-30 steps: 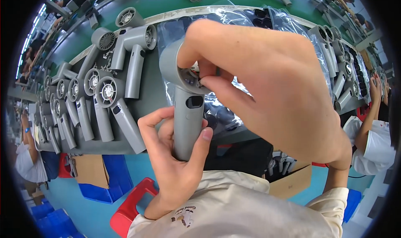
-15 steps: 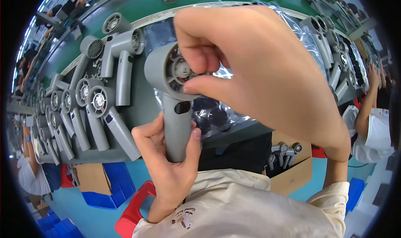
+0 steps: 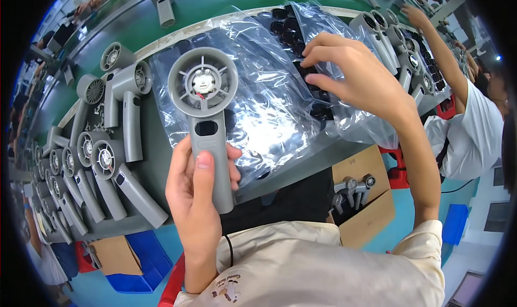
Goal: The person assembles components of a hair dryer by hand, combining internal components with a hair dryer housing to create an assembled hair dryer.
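Observation:
My left hand point(image 3: 195, 207) is closed round the handle of a grey handheld fan point(image 3: 211, 141), its thumb lying on the front. The fan stands upright with its round head toward me. Inside the ring, spokes meet at a white hub with a bit of red wire, and a dark oval window marks the neck. Over the clear plastic bags point(image 3: 258, 86) my right hand point(image 3: 353, 78) is open, thumb and fingers apart, reaching to the black round parts point(image 3: 291, 32). Whether its fingertips touch one of them, I cannot tell.
Several grey fan bodies point(image 3: 116, 169) crowd the table's left side, beside small loose pieces point(image 3: 98, 118). More fans point(image 3: 382, 37) lie at the right, near a co-worker's arm point(image 3: 439, 48). Below the table edge, a cardboard box point(image 3: 371, 215) holds fans. A green conveyor point(image 3: 215, 5) runs behind.
My right hand has left the fan's head and moved right to the black parts, its fingers spreading. My left hand has turned the fan's front toward me. The view has shifted.

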Action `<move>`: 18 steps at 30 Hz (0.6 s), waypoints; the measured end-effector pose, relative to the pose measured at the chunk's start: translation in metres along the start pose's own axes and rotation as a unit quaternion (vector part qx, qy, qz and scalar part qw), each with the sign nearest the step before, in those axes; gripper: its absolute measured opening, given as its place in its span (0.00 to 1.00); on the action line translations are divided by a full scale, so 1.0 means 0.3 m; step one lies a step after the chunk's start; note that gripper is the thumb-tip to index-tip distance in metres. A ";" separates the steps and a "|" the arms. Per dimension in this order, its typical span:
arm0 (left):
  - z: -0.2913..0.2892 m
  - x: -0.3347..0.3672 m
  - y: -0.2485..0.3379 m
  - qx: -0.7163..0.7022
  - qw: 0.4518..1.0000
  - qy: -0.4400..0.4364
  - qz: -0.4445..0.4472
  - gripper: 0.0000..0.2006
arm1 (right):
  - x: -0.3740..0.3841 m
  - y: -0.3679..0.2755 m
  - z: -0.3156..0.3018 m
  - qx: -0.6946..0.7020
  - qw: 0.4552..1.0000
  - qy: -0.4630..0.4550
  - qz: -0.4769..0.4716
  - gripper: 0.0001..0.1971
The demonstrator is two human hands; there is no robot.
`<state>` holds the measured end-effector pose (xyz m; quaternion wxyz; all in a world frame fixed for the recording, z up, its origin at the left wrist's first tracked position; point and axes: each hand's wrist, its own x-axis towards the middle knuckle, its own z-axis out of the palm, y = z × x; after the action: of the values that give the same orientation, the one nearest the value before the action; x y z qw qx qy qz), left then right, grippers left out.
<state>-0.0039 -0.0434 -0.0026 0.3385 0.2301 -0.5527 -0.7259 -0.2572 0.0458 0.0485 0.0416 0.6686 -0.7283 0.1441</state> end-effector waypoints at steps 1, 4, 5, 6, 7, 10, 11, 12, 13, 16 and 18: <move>0.007 0.000 0.001 0.000 1.000 0.000 -0.003 0.16 | -0.014 -0.004 -0.005 -0.002 1.000 0.020 -0.019 0.07; 0.033 0.025 -0.001 -0.020 0.999 -0.042 0.015 0.16 | -0.027 0.005 -0.019 -0.010 0.999 0.012 -0.046 0.09; 0.050 0.035 0.000 -0.020 0.999 -0.042 0.016 0.16 | -0.026 0.015 -0.015 -0.013 0.997 0.023 -0.074 0.09; 0.076 0.045 0.002 -0.043 0.998 -0.041 0.013 0.16 | -0.010 0.024 -0.015 -0.013 0.997 0.024 -0.075 0.09; 0.097 0.052 0.006 -0.065 0.997 -0.041 0.010 0.17 | 0.019 0.031 -0.014 -0.019 0.997 0.005 -0.071 0.10; 0.129 0.064 0.018 -0.113 0.992 -0.056 -0.021 0.18 | 0.051 0.031 0.012 -0.027 0.998 -0.028 -0.041 0.11; 0.131 0.070 0.022 -0.134 0.988 -0.059 -0.042 0.19 | 0.060 0.034 0.027 -0.028 0.998 -0.046 -0.022 0.11; 0.117 0.076 0.021 -0.149 0.984 -0.073 -0.065 0.20 | 0.067 0.040 0.033 -0.018 0.996 -0.085 -0.007 0.11; 0.114 0.077 0.018 -0.147 0.984 -0.076 -0.060 0.20 | 0.067 0.039 0.032 -0.020 0.997 -0.079 -0.007 0.11; 0.107 0.079 -0.009 -0.187 0.976 -0.034 -0.101 0.20 | 0.058 0.059 0.045 0.005 0.998 -0.061 -0.005 0.11; 0.108 0.087 -0.016 -0.199 0.974 -0.033 -0.101 0.19 | 0.073 0.071 0.020 0.035 0.995 -0.086 0.022 0.10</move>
<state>-0.0453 -0.0411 0.0031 0.2839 0.1887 -0.3818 -0.8591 -0.2798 0.0245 0.0449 -0.0474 0.6632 -0.7385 0.1122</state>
